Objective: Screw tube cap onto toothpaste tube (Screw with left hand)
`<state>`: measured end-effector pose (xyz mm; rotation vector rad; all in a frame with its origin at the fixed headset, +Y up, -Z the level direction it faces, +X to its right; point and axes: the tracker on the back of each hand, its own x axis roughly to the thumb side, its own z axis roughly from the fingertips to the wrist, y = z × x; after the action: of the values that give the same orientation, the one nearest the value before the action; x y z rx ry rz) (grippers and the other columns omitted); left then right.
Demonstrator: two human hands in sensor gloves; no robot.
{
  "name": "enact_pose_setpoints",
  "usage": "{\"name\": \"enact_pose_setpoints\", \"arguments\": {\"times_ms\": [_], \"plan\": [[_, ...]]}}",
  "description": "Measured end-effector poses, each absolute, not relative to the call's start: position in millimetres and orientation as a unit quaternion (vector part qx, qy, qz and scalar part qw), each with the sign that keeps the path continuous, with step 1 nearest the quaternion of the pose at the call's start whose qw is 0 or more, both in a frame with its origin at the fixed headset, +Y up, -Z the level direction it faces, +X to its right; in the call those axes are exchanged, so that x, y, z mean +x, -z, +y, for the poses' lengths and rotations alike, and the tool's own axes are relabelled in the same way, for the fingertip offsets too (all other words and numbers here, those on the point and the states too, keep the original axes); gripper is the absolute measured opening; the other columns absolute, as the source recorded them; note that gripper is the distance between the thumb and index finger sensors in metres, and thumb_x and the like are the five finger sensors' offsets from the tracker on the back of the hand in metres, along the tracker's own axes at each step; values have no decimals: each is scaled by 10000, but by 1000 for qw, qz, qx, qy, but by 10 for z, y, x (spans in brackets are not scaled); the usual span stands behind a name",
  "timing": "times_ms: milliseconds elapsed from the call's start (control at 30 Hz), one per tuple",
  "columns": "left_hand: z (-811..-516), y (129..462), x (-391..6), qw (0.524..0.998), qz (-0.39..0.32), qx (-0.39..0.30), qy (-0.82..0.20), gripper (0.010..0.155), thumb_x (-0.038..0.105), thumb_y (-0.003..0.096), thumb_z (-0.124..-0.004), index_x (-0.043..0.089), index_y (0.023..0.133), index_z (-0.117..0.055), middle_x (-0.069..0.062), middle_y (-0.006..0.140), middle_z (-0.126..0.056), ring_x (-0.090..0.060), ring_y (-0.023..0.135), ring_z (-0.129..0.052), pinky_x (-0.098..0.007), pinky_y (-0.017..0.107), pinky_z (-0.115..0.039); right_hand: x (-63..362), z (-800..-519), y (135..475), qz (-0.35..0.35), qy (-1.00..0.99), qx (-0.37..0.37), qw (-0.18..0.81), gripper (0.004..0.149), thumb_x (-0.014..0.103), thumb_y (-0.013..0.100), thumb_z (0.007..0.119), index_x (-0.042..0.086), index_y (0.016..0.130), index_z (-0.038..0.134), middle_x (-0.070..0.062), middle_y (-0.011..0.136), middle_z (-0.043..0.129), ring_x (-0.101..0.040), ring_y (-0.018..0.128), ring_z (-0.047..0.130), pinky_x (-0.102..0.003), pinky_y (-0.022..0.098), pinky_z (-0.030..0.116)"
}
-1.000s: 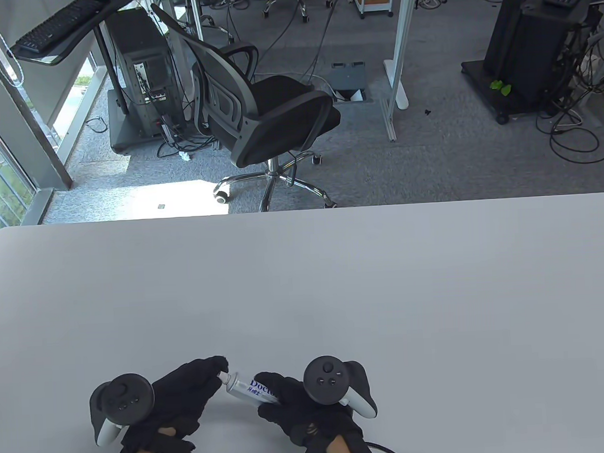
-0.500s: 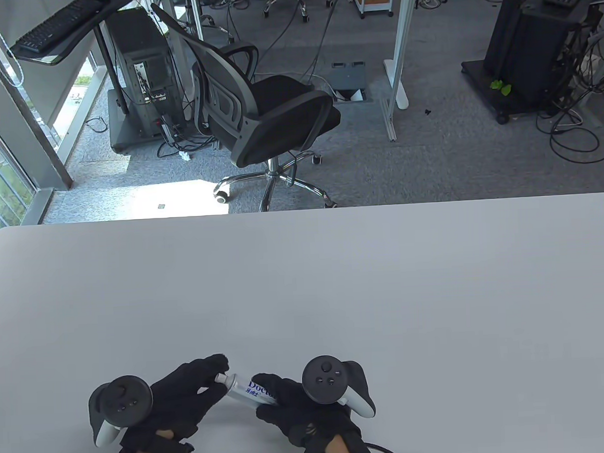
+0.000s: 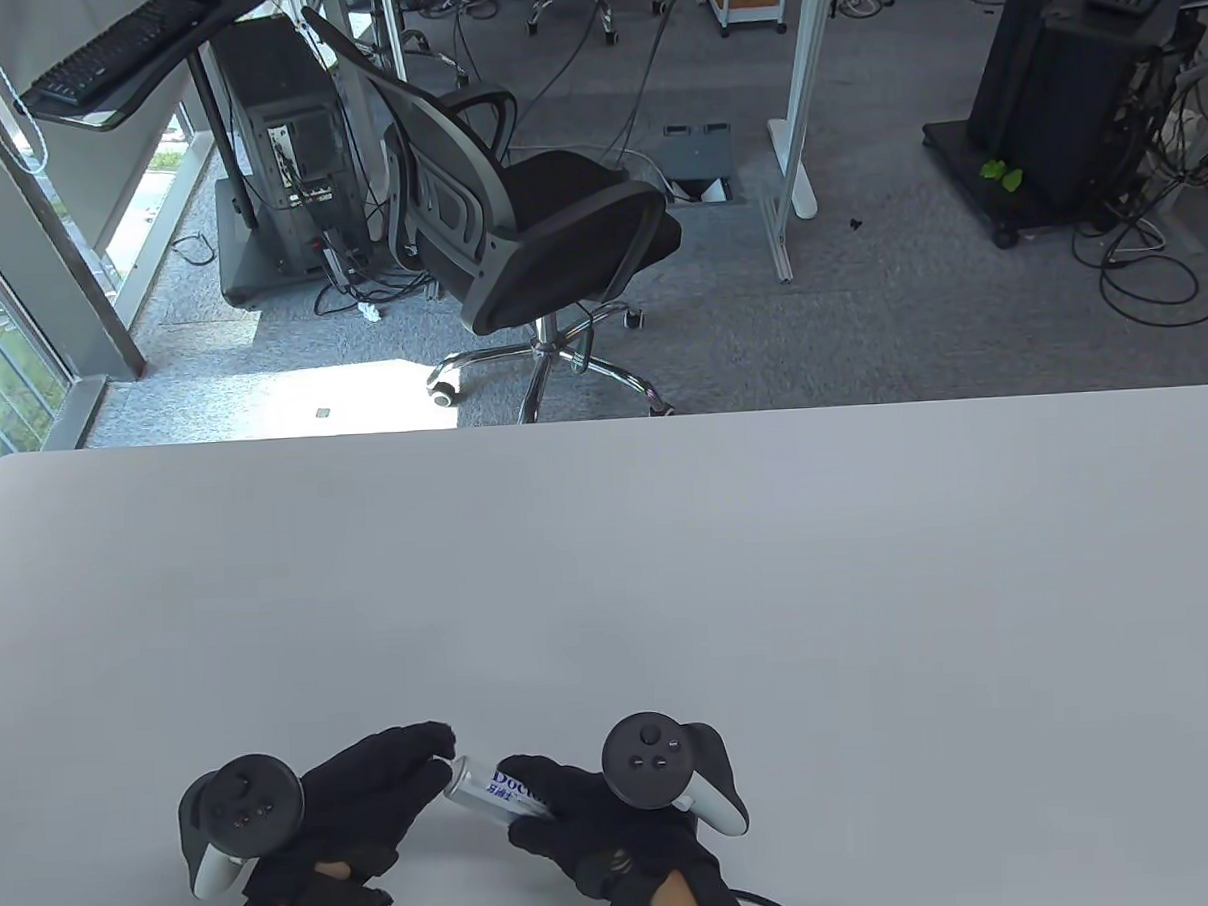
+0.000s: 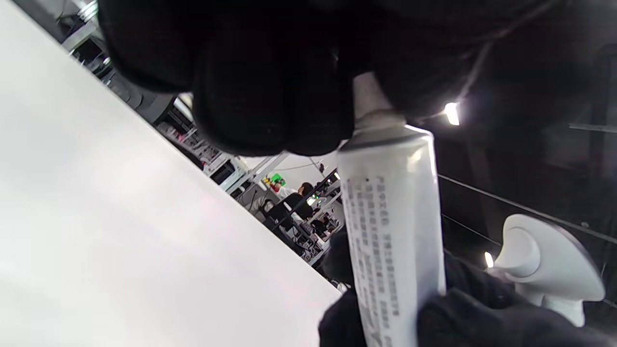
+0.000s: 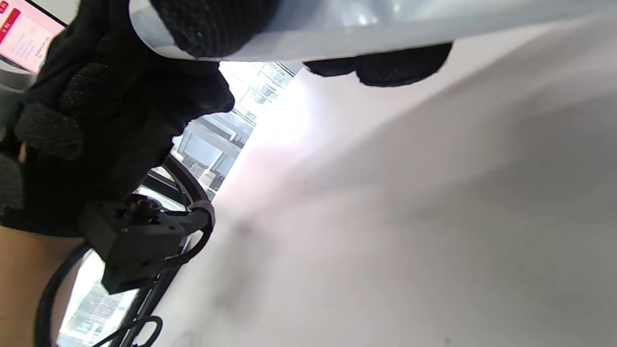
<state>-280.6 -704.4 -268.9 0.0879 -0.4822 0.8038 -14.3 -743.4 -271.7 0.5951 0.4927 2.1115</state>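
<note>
Gripping the toothpaste tube [image 3: 506, 790] low over the near edge of the white table [image 3: 609, 573], the right hand [image 3: 605, 823] wraps its body while the left hand [image 3: 354, 799] closes on the nozzle end, seen from above. In the left wrist view, the left fingers [image 4: 270, 96] pinch the white cap [image 4: 368, 94] seated on the tube's neck. In the right wrist view, right fingers [image 5: 212, 24] curl around the tube, held above the table.
</note>
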Motion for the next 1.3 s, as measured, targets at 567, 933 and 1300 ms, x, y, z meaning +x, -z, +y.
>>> {"name": "enact_pose_setpoints", "arguments": {"times_ms": [567, 933, 1300], "plan": [[-7208, 2758, -2870, 960, -158, 22, -230, 854, 708, 539, -668, 369, 1201, -247, -60, 1256, -180, -376, 1157, -208, -663, 754, -253, 1306, -7324, 2915, 13, -988, -114, 107, 531, 229, 566, 763, 224, 1048, 540, -226, 984, 635, -527, 818, 709, -743, 628, 493], [-7452, 2892, -2841, 986, -106, -31, -125, 855, 724, 538, -660, 379, 1200, -242, -55, 1249, -134, -365, 1137, -111, -651, 735, -173, 1651, -7548, 2908, 30, -970, -212, 112, 577, 221, 550, 746, 115, 1074, 527, -262, 1040, 590, -536, 886, 693, -756, 637, 452], [-7539, 2921, -2691, 988, -121, -52, -81, 859, 739, 538, -643, 392, 1197, -216, -54, 1250, -124, -366, 1139, -105, -657, 734, -173, 482, -7139, 2759, -37, -964, 51, 259, 756, 545, 545, 551, 176, 1147, 281, -231, 1141, 103, -569, 988, 45, -767, 612, 147]]}}
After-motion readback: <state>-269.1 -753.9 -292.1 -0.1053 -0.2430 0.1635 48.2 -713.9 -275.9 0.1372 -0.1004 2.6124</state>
